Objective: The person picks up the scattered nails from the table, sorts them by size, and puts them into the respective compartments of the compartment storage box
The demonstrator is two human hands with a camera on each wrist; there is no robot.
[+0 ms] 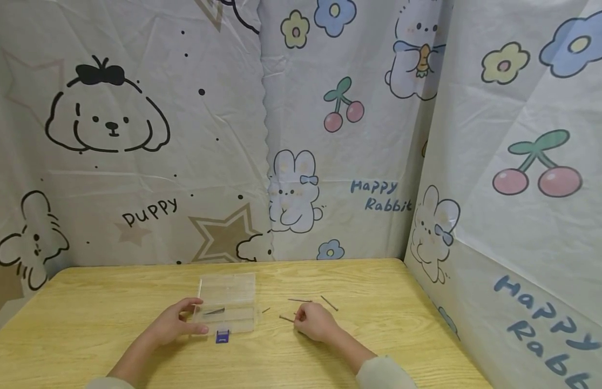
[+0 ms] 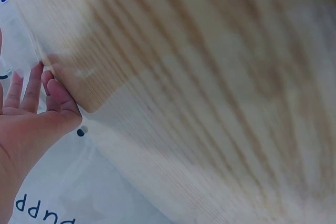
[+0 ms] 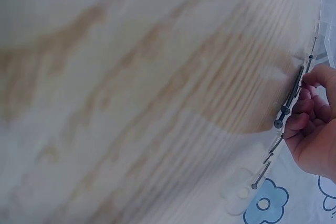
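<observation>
A clear plastic box (image 1: pixel 228 292) with a blue latch (image 1: pixel 222 337) at its front lies on the table. My left hand (image 1: pixel 176 322) grips its left side, thumb at the front corner and fingers farther back. Inside the box are a few thin dark nails (image 1: pixel 215 311). Right of it, my right hand (image 1: pixel 314 322) is down at the table with fingertips bent together, pinching a nail (image 1: pixel 287 319) at one end. In the right wrist view, several nails (image 3: pixel 291 95) lie close beside the curled fingers (image 3: pixel 298 121), their heads toward the camera.
Beyond the right hand lie another nail (image 1: pixel 330 303) and a long thin nail (image 1: pixel 299 300). A short nail (image 1: pixel 266 310) sits near the box's right edge. The wooden table (image 1: pixel 111 292) meets a printed cloth (image 1: pixel 223 162) at the back and right.
</observation>
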